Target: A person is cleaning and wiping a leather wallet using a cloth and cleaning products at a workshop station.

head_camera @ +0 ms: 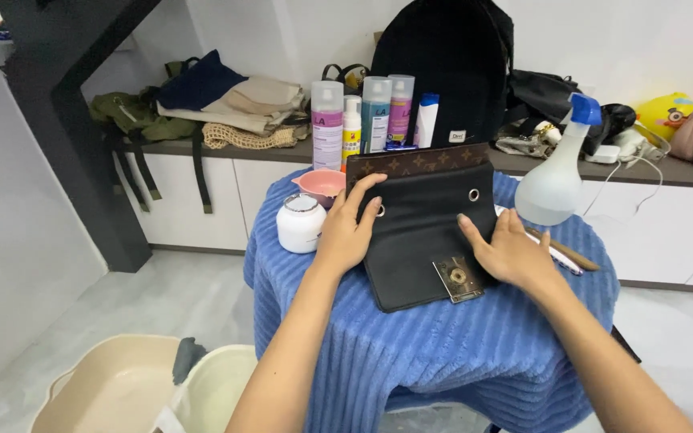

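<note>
The black leather purse lies open and flat on the blue-draped counter. The left hand and right hand press on it, fingers spread, clamping nothing. It is probably light, pliable and smooth; hold it by the side edges, clear of the metal clasp.

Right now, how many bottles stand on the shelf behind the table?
5: pink-labelled bottle, small yellow one, teal one, pink one, white one with blue cap, in a row before the backpack. More may be hidden.
</note>
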